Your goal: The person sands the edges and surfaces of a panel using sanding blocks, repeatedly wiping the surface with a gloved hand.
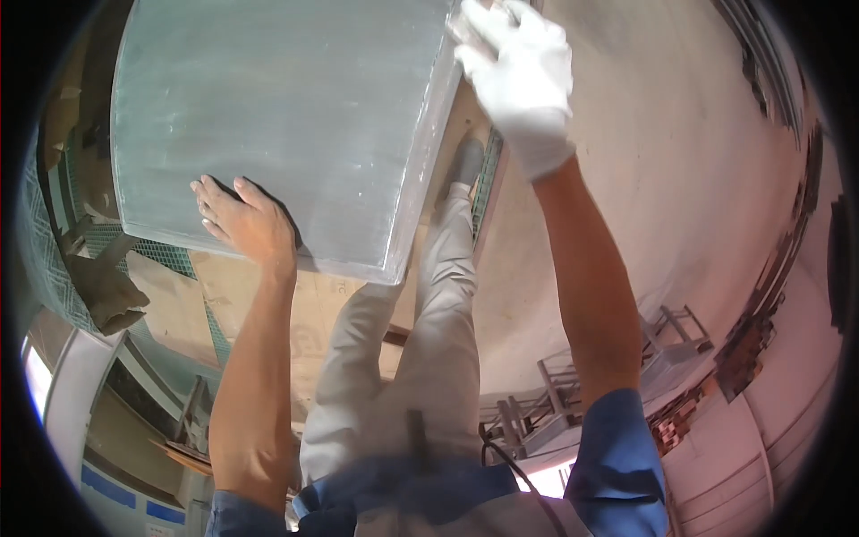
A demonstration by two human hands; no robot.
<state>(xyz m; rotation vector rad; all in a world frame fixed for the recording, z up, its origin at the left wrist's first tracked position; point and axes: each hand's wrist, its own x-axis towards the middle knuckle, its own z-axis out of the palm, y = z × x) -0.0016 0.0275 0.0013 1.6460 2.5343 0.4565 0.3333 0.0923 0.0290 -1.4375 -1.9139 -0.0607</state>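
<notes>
A large grey panel [268, 107] with whitish dust along its edges fills the upper left, in front of my legs. My bare left hand [255, 224] lies flat on its near part, fingers apart and pale with dust. In a white glove, my right hand [519, 63] is at the panel's far right edge. Its fingers are bent round something small at the edge; blur and the glove hide what it is.
Flattened cardboard [233, 286] and green mesh [170, 257] lie under and beside the panel. My shoe [467, 161] stands close to its right side. Metal frames [555, 394] stand at the lower right, on the pale floor [680, 179]. Torn brown paper [107, 291] hangs at the left.
</notes>
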